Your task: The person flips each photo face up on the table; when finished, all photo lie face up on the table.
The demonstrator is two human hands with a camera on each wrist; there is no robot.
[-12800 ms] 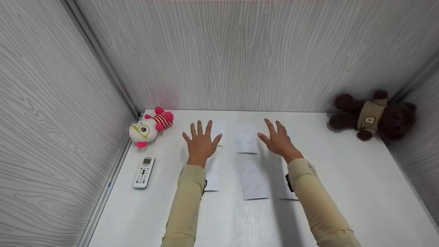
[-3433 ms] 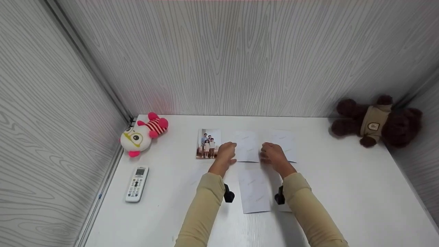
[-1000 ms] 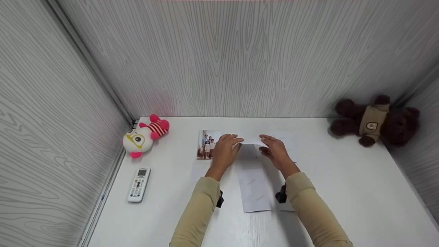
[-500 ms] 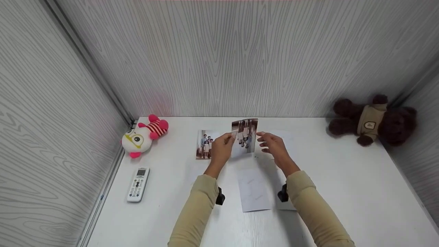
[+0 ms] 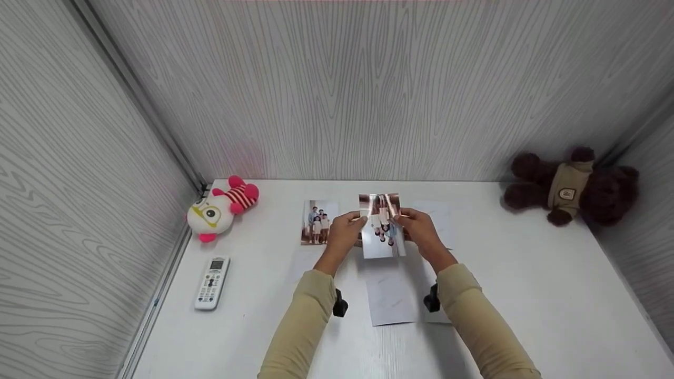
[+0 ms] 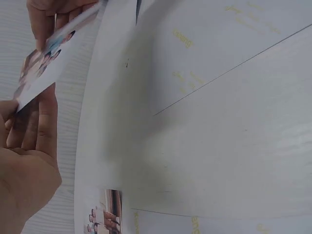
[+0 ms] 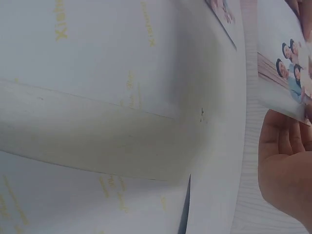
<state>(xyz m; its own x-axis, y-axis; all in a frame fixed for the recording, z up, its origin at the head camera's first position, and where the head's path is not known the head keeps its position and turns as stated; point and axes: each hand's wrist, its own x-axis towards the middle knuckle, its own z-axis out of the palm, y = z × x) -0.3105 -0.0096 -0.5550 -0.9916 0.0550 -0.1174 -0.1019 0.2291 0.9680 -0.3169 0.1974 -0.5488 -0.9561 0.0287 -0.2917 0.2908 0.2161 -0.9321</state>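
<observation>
A glossy family photo is held above the table between both hands, its picture upside down in the head view. My left hand pinches its left edge, thumb on the picture side and fingers behind. On the opposite edge my right hand pinches it in the same way. Both wrist views show the raised photo too, with the left hand and right hand beneath its edges. Another family photo lies face up and upright to the left of the left hand.
Several photos lie face down, such as a white one in front and one behind the right hand. A white remote control and a pink-striped plush toy lie at left. A brown teddy bear lies at the back right.
The middle back photo, white side up a few seconds ago, has been lifted and turned to show its picture. The right hand, off its edge half a second ago, now grips it; the photo has lowered slightly.
</observation>
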